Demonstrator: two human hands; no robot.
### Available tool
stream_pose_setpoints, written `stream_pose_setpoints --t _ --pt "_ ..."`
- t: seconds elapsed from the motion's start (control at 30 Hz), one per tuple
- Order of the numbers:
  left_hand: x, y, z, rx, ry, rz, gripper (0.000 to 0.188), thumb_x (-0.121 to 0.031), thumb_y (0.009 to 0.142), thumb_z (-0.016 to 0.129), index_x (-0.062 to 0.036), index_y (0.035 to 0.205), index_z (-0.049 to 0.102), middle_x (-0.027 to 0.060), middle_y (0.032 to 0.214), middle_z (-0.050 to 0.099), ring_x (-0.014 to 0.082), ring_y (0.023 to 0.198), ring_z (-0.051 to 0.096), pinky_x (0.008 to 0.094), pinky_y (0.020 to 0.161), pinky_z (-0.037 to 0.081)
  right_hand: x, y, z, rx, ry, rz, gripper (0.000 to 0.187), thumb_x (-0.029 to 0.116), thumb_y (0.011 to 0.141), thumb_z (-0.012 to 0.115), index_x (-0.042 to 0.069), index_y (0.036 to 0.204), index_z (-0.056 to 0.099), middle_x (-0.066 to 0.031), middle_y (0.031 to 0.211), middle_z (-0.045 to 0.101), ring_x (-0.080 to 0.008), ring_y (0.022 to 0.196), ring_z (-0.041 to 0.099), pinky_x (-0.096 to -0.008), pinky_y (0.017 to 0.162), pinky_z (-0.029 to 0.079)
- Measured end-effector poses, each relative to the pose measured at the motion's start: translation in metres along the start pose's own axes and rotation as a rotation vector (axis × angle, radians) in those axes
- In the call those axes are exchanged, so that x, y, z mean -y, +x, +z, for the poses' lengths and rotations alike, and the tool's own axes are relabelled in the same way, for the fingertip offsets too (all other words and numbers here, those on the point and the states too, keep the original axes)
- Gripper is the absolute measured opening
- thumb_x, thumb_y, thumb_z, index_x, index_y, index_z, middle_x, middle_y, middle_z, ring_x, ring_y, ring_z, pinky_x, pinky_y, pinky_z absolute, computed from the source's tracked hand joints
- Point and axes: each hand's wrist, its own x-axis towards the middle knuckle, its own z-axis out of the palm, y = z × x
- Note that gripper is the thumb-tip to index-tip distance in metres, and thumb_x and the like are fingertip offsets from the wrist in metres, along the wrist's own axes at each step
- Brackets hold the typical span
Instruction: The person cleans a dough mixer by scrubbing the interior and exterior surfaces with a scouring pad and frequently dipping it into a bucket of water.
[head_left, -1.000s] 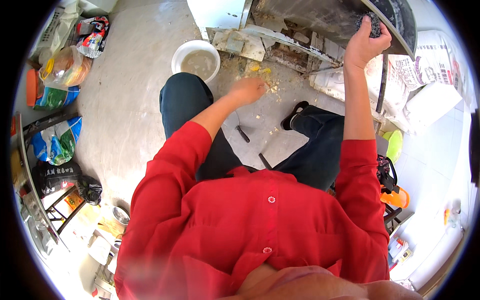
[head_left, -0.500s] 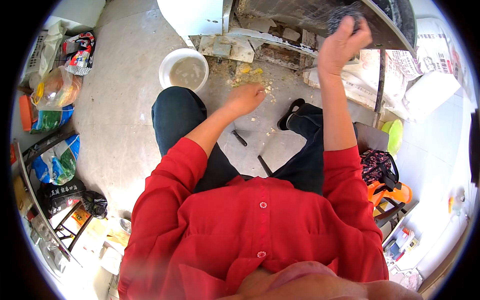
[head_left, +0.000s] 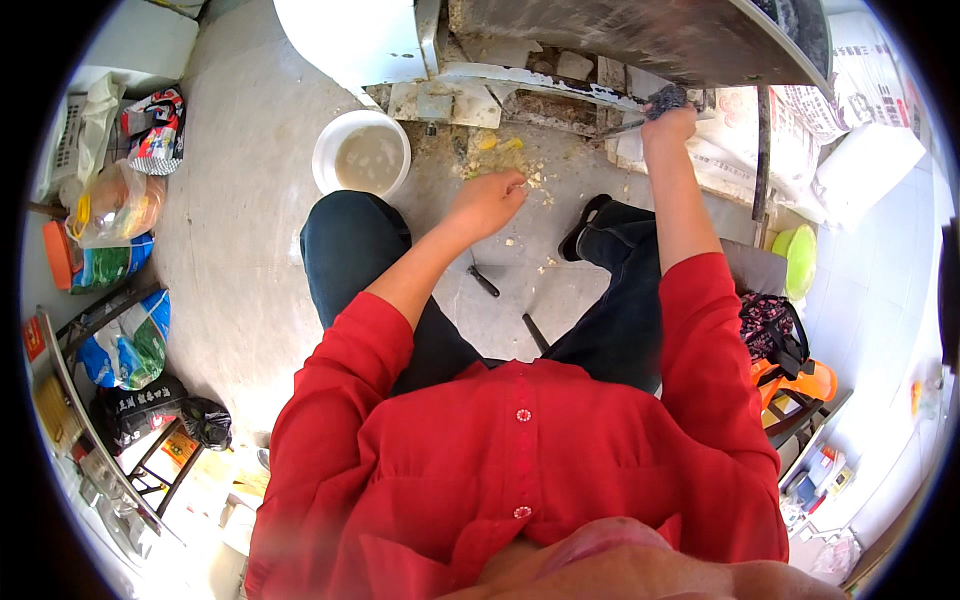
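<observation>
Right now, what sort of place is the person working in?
Perhaps a storeroom or workroom: white sacks lie at the right, bags line the left, and a basin of cloudy water sits on the floor.

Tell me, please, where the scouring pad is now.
In the head view, the scouring pad is near the top, right of centre, in the right hand, by the dark panel.

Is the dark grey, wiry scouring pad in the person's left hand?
No, the right hand holds the dark grey, wiry scouring pad, while the left hand is well apart from it.
</observation>
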Motion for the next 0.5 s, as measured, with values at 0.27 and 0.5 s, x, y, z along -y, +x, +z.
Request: stream_pose_setpoints --t 0.27,0.5 --pt "-0.004 0.002 0.0 0.021 -0.032 -0.011 0.036 -0.027 0.095 0.054 -0.0015 0.118 0.064 0.02 0.109 0.068 0.0356 0.104 0.064 0.0391 0.089 0.049 -0.06 -0.109 0.096 0.147 -0.039 0.189 0.016 0.018 0.101 0.037 0.01 0.106 0.051 -0.0082 0.095 0.061 -0.0218 0.075 0.056 -0.0375 0.048 0.042" --pt "-0.012 0.004 0.0 0.014 -0.045 0.024 0.036 -0.027 0.095 0.054 -0.0013 0.118 0.064 0.0205 0.108 0.069 0.0347 0.102 0.066 0.039 0.088 0.05 0.035 0.039 -0.002 0.089 -0.036 0.125 0.028 0.022 0.101 0.033 0.009 0.109 0.056 -0.0086 0.099 0.067 -0.0231 0.084 0.062 -0.0422 0.061 0.051"
